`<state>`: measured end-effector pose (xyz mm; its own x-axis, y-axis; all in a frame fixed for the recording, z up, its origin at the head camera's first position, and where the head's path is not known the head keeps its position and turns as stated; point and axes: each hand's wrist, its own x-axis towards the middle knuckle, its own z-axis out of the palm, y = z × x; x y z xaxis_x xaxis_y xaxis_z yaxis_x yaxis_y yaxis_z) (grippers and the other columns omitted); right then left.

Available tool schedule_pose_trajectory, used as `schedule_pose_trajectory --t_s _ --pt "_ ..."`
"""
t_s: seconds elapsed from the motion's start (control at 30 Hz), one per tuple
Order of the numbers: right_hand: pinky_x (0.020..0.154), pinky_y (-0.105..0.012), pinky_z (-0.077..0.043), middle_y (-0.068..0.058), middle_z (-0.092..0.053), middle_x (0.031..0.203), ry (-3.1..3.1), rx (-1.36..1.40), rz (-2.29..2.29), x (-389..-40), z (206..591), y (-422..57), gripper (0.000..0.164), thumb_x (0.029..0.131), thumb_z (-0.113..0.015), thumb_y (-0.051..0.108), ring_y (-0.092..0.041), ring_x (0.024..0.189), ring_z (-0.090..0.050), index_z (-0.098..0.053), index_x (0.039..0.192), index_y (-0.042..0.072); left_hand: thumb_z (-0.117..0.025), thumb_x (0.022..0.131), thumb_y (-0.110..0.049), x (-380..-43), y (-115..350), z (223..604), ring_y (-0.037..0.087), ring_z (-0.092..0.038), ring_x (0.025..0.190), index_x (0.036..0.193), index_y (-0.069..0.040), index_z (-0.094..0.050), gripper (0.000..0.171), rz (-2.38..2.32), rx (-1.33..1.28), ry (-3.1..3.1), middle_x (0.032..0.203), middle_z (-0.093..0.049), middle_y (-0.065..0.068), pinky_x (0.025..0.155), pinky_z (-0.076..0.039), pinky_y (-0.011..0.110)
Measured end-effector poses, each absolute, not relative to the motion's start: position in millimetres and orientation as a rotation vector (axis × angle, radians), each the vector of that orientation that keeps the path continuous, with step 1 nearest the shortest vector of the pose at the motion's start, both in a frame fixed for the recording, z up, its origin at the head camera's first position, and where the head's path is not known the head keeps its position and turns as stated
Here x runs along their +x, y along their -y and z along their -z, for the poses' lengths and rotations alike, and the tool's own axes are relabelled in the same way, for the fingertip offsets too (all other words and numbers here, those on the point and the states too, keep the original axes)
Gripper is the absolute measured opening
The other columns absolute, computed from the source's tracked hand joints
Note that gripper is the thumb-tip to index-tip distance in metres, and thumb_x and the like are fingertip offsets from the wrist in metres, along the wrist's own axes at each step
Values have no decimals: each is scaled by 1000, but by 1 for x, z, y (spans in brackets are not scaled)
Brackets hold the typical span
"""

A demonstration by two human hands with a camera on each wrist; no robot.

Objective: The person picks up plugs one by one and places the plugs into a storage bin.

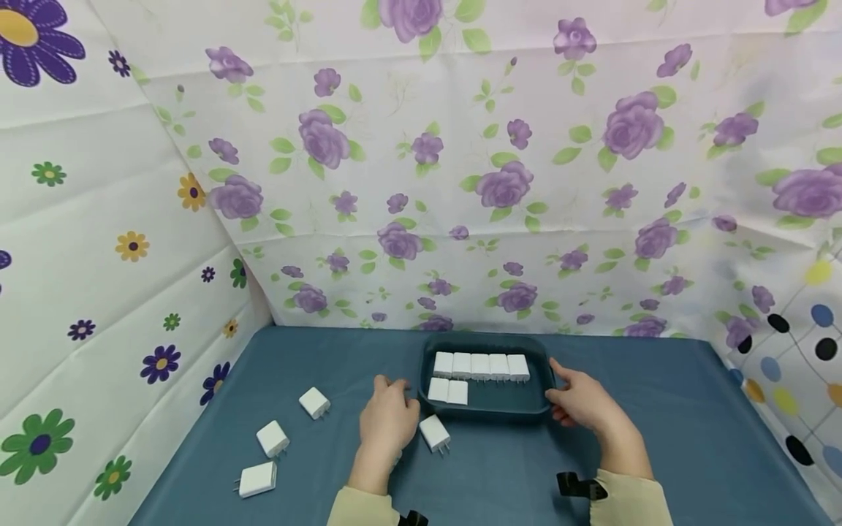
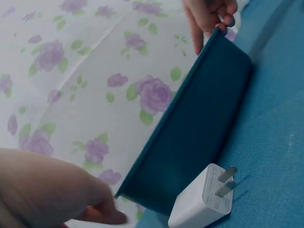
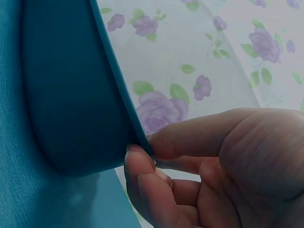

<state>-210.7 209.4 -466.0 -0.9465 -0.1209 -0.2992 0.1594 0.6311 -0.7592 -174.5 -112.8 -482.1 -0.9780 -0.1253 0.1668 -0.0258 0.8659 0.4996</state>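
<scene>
Head view puts the tray (image 1: 503,399) at the back of the table (image 1: 500,475), near the flowered cloth (image 1: 368,285), with your right hand (image 1: 582,400) at its right end and your left hand (image 1: 388,422) just beside its left end; the right wrist view shows your right hand pinching the rim (image 3: 118,71) at a corner; your left hand looks relaxed, loosely bent, with nothing seen in its grasp, though part of it is hidden. Seven chargers (image 1: 480,364) sit in the tray, five in the back row and two at the left of the front row; the near charger (image 1: 434,432) lies on the table by the tray's front left corner, prongs (image 2: 227,174) toward you; three stray chargers (image 1: 272,438) lie farther to your left.

Watch that one-sided pinch; if you pull or lift with your right hand alone, the tray could swivel or tip, and the rim could slip free; the bare stretch at front right gives the front pair room to slide, so a jerk or tilt could spoil the rows. Mind the near charger too; if the tray's left corner swings toward you, it could be knocked askew; if your left arm drifts rightward, your sleeve (image 1: 358,509) could sweep it aside.
</scene>
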Motion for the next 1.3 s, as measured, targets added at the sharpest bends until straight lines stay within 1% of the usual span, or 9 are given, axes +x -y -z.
schedule_pose_trajectory --t_s 0.1,0.23,0.37,0.5,0.63,0.8,0.93,1.1,1.3 --pt "61 -42 -56 -10 -63 73 -2533 35 1232 -211 466 -211 70 101 -56 12 -22 64 -61 -18 159 9 -66 91 -24 -169 108 478 20 -51 61 103 -9 -72 19 683 27 2951 103 -56 16 52 -48 40" --pt "60 -43 -55 -10 -63 72 -2532 42 1243 -211 468 -211 69 101 -55 12 -24 63 -61 -18 159 9 -72 87 -38 -165 98 474 25 -57 70 101 -5 -72 35 659 -68 3111 95 -59 14 60 -53 48" --pt "56 -40 -51 -9 -62 69 -2526 50 1266 -212 472 -208 69 101 -55 12 -27 63 -61 -19 159 9 -80 76 -43 -160 87 478 26 -57 68 94 -2 -72 45 579 -48 3176 88 -59 13 61 -53 51" --pt "53 -35 -46 -9 -62 68 -2526 57 1281 -212 474 -207 69 101 -56 11 -30 65 -62 -19 159 9 -86 68 -42 -159 78 485 26 -56 65 90 -1 -72 48 516 -26 3186 90 -60 15 59 -53 50" --pt "52 -33 -44 -9 -63 68 -2533 64 1275 -213 472 -208 69 101 -56 11 -31 65 -62 -20 159 9 -87 68 -38 -161 72 488 26 -56 65 88 -3 -73 43 495 -63 3213 96 -62 16 59 -53 49" --pt "51 -32 -43 -9 -63 67 -2537 62 1271 -213 471 -210 69 100 -57 12 -31 64 -62 -20 159 9 -90 64 -30 -161 68 485 27 -59 68 88 -2 -72 41 494 -124 3211 90 -60 14 61 -54 50" --pt "51 -32 -43 -9 -63 67 -2538 60 1268 -212 471 -210 69 100 -57 12 -31 65 -62 -20 159 9 -92 60 -23 -158 68 482 29 -61 71 89 -3 -73 41 519 -192 3220 91 -61 13 64 -55 51" --pt "52 -32 -44 -9 -63 69 -2546 52 1262 -214 471 -211 68 101 -56 12 -29 65 -62 -20 159 8 -91 62 -19 -154 70 468 24 -58 71 90 -8 -73 35 565 -323 3264 90 -59 7 63 -54 46" --pt "53 -32 -44 -9 -64 70 -2534 52 1260 -214 470 -211 69 101 -56 12 -31 67 -63 -20 159 8 -88 69 -20 -147 71 441 19 -54 74 108 -11 -74 42 845 -459 3238 98 -58 4 62 -51 40"
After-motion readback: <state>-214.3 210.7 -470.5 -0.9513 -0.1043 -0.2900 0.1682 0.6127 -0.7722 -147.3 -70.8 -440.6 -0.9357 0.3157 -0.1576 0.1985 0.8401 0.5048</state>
